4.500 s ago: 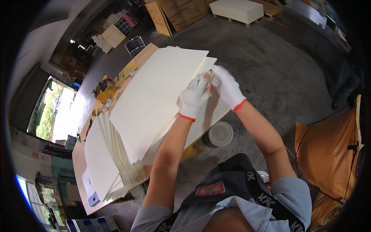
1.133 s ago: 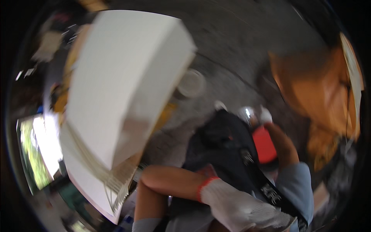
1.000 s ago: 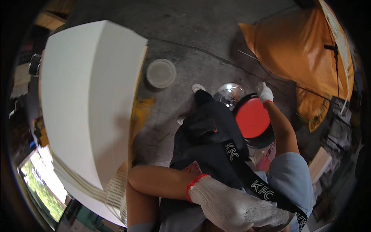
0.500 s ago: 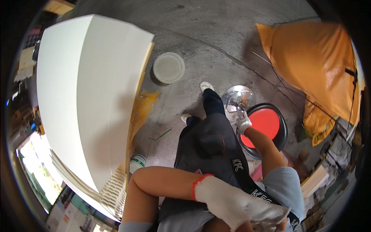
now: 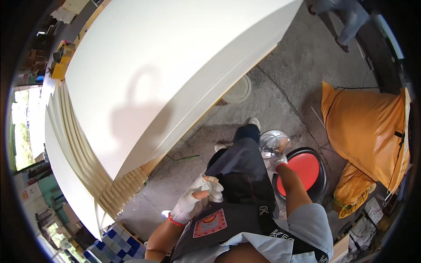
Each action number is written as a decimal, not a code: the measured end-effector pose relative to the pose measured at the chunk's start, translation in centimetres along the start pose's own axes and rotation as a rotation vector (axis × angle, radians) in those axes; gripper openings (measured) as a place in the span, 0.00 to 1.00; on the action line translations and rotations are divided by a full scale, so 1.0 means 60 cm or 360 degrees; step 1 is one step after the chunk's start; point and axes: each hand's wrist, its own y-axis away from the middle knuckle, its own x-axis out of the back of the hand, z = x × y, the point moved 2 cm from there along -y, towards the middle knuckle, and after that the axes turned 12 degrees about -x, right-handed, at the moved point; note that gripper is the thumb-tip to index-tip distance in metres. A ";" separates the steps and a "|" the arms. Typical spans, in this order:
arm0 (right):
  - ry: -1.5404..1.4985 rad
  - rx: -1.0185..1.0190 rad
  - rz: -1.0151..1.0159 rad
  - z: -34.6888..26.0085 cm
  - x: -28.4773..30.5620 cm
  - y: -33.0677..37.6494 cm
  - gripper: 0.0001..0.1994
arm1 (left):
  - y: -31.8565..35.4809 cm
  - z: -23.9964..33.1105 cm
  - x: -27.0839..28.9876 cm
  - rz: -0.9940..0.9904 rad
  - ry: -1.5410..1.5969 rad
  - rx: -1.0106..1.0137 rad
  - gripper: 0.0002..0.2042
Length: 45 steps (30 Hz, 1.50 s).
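Observation:
My left hand [image 5: 196, 199], in a white glove with red cuff and bare thumb and forefinger tips, is raised before my dark apron [image 5: 237, 184]. Its fingers are loosely bent and apart, with nothing visible between them. Low on the right, my gloved right hand [image 5: 280, 162] is closed at the near side of a shiny round metal thing [image 5: 274, 143]; what kind it is I cannot tell. Beside that hand stands a round stool [image 5: 302, 173] with a red seat and black rim. A tall stack of large white boards [image 5: 144, 52] rises ahead on the left.
An orange tarpaulin cover [image 5: 359, 127] stands at the right. Partly behind the boards sits a pale round bucket [image 5: 239, 90]. Another person's legs [image 5: 351, 22] show at the upper right. A blue-and-white checked thing [image 5: 116, 245] lies lower left. The concrete floor [image 5: 298, 79] has cracks.
My left hand has come down from my right shoulder area to the front of my apron. The view has swung left, bringing the boards closer. My right hand keeps hold of the metal thing.

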 end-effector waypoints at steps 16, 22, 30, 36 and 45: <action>-0.0561 0.0117 -0.0386 0.095 0.358 0.016 0.29 | -0.066 -0.055 0.090 -0.0015 0.0306 -0.0334 0.23; -0.0670 0.0142 -0.0435 0.152 0.267 -0.070 0.23 | -0.151 -0.080 0.096 -0.0082 0.0404 -0.0366 0.24; -0.0758 0.0184 -0.0360 0.215 0.290 -0.158 0.22 | -0.253 -0.119 0.078 -0.0014 0.0178 -0.0667 0.25; -0.0941 0.0476 -0.0149 0.227 0.257 -0.287 0.21 | -0.260 -0.177 0.011 0.0042 -0.0108 -0.1020 0.18; -0.2299 0.0893 0.0797 0.266 0.678 -0.227 0.13 | -0.118 0.094 -0.267 -0.0216 -0.2336 -0.2310 0.10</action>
